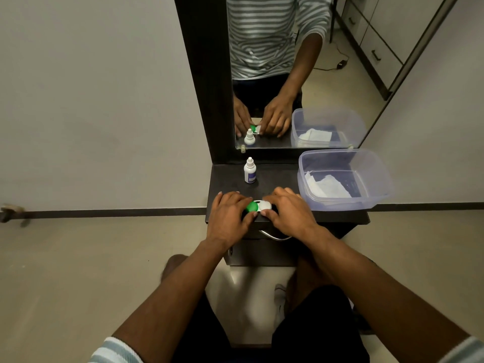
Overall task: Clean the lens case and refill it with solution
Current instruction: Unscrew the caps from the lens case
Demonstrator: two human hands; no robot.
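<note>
Between the two hands lies a small smooth plastic lens case (258, 206), with one glossy green cap and one white. Just beyond the left hand (230, 217) stands a white plastic dropper bottle (249, 171) bearing a paper label. Right of the right hand (286, 213) sits a translucent, faintly frosted plastic tub (377, 176) holding crumpled white tissue paper (327, 186). Under both hands, the dark shelf top (275, 176) looks matt.
</note>
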